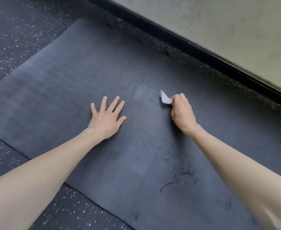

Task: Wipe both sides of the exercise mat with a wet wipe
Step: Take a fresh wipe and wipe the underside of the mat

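Head view, looking down at a dark grey exercise mat (66,90) lying flat on a black rubber floor (12,27) flecked with white. The mat runs diagonally through the picture, from the upper left toward the lower right, and fills most of the middle of the frame. Its surface has a fine ribbed texture, with a few dark scuff marks (181,175) at lower right of centre.

Two bare forearms reach in from the bottom corners. The person's left hand (105,117) lies palm down on the mat a little left of centre, fingers straight and spread wide, pressing flat against the surface. The right hand (182,112), right of centre, is curled into a loose fist with its knuckles up, pinching a small, crumpled white wet wipe (165,97). The wipe sticks out to the left of the fingertips, at or just above the mat; whether it touches the surface is hard to tell. The two hands are well apart.

Across the upper right corner runs a black baseboard (202,52), and above it a pale concrete-coloured wall (227,22). A strip of the flecked floor lies between the mat's far edge and the baseboard.
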The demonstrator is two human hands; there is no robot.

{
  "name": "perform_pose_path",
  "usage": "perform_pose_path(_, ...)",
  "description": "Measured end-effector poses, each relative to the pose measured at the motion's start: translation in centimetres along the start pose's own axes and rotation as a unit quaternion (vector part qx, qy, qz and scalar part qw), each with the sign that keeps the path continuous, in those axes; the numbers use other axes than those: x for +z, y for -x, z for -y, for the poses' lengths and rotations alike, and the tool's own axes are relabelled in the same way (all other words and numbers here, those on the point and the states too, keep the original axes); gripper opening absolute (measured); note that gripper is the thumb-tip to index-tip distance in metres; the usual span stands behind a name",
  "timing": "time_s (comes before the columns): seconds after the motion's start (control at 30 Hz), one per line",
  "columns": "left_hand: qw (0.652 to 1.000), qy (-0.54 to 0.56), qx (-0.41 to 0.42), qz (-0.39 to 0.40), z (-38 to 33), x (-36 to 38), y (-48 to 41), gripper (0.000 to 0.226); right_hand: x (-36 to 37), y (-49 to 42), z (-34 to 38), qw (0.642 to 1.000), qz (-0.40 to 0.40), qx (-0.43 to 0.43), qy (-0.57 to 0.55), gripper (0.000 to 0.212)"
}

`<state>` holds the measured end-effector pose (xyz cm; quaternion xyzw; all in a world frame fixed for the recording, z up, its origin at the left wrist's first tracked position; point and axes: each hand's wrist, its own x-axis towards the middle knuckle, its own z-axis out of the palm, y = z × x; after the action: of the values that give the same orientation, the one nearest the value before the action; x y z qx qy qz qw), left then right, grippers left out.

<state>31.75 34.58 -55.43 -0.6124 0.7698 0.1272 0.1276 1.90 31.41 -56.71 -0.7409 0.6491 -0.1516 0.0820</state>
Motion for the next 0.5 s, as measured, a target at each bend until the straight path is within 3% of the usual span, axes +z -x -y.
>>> perform_pose_path(0.07,1.000,0.012,-0.014,0.012,0.2,0.6,1.0,0.065,-0.9,-0.8,-1.8,0.998,-0.007,0.061,0.018,0.023)
perform_pose_path(0.17,1.000,0.002,-0.016,0.011,0.0,0.9,0.8,0.065,-0.5,0.2,0.0,0.997,-0.018,0.074,-0.007,0.014)
perform_pose_path(0.37,1.000,-0.009,-0.022,0.014,-0.1,1.0,0.8,0.065,3.2,8.7,10.3,0.987,0.038,-0.126,-0.097,0.016)
perform_pose_path(0.5,1.000,0.015,-0.022,-0.005,-0.4,1.0,1.8,0.065,3.1,8.2,9.4,0.977,0.070,-0.191,-0.067,0.017)
